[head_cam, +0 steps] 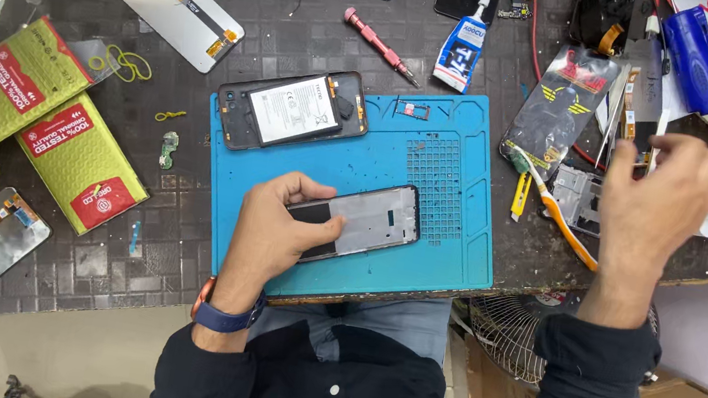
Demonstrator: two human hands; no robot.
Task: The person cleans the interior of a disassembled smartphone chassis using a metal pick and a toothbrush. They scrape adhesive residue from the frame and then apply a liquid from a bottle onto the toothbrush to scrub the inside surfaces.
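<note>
Phone frame [367,221] under left hand [273,229]

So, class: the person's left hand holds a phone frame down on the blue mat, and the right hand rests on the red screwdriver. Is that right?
Not quite. The head view shows the left hand on the phone frame on the blue mat, but the right hand is raised over the tools at the right, far from the red screwdriver, which lies untouched.
</note>
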